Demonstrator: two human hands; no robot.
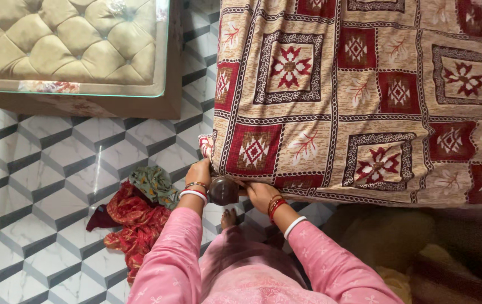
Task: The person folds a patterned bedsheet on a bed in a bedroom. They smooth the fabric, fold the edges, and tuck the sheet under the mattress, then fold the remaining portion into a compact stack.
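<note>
My left hand (199, 170) grips the corner of a patterned red and beige cover (331, 95) that lies over a bed or sofa. My right hand (260, 194) holds the same cover's lower edge, just right of the corner. A dark round knob or post (223, 191) shows between my two hands, under the cover's edge. I wear pink sleeves and red and white bangles on both wrists.
A heap of red and green cloth (137, 211) lies on the tiled floor (44, 180) to my left. A glass-topped table over beige tufted padding (66, 45) stands at the upper left. My bare foot (228, 217) shows below my hands.
</note>
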